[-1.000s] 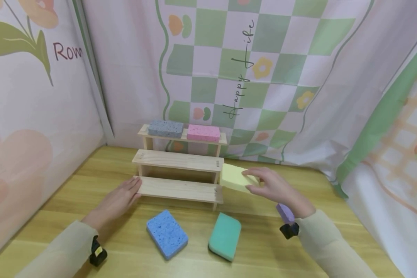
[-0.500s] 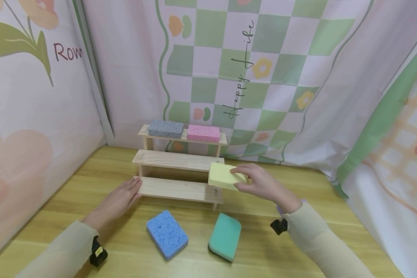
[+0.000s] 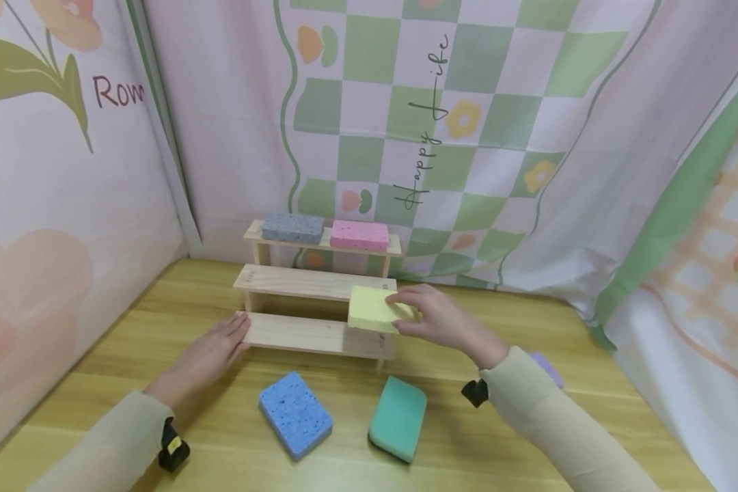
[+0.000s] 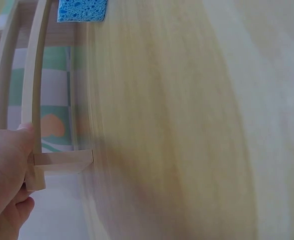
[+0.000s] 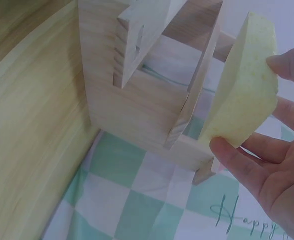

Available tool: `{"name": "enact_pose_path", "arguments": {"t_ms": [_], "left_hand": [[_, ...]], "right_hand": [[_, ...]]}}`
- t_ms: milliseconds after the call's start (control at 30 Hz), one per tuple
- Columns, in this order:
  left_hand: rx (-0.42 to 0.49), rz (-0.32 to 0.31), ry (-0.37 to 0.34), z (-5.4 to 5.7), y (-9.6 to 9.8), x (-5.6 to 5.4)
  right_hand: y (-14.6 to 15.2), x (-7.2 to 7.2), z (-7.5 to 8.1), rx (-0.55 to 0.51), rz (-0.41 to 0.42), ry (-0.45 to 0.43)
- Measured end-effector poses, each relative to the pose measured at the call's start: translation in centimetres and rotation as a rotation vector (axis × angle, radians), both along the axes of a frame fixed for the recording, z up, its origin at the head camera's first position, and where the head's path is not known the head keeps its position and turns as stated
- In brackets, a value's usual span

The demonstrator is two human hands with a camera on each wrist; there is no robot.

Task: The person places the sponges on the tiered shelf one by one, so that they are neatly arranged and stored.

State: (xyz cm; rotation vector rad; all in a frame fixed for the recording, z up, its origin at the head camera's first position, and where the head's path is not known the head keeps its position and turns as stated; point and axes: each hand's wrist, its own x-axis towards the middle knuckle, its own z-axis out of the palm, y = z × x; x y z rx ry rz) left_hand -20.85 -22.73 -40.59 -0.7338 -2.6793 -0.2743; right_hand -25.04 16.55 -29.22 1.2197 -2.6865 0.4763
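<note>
Since the earlier frame the right grip (image 3: 439,318) has carried the yellow sponge (image 3: 369,307) leftward, from just off the right end of the wooden rack (image 3: 307,335) to in front of that end. The purple sponge (image 3: 547,369), before partly covered by the right forearm, now shows to the right of the right sleeve (image 3: 566,410), which hides some of it. The left grip and the rack have stayed where they were.

The right grip pinches the yellow sponge by its right part, thumb at the near side and fingers at the far side. The sponge appears between the middle and lowest tiers; whether it touches the rack I cannot tell. The left grip (image 3: 206,355) grasps the left end of the lowest tier, its thumb laid on the board and fingers curled beneath.

On the top tier sit the grey sponge (image 3: 292,227), left, and the pink sponge (image 3: 360,235), right. The blue sponge (image 3: 296,415) and, to its right, the green sponge (image 3: 398,418) lie flat on the worktop (image 3: 467,437), on the near side of the rack. A checked curtain (image 3: 369,109) hangs at the far side.
</note>
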Motion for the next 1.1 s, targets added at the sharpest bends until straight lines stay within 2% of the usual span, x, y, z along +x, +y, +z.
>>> {"name": "enact_pose_path", "arguments": {"t_ms": [333, 600, 1100], "left_hand": [[0.001, 0.01, -0.014, 0.0, 0.0, 0.0], [0.003, -0.008, 0.017, 0.0, 0.0, 0.0], [0.004, -0.002, 0.017, 0.0, -0.1, 0.0]], "right_hand": [[-1.9, -0.6, 0.3, 0.008, 0.059, 0.028], [-3.7, -1.0, 0.5, 0.024, 0.09, 0.035], [-7.4, -1.7, 1.2, 0.044, 0.152, 0.061]]}}
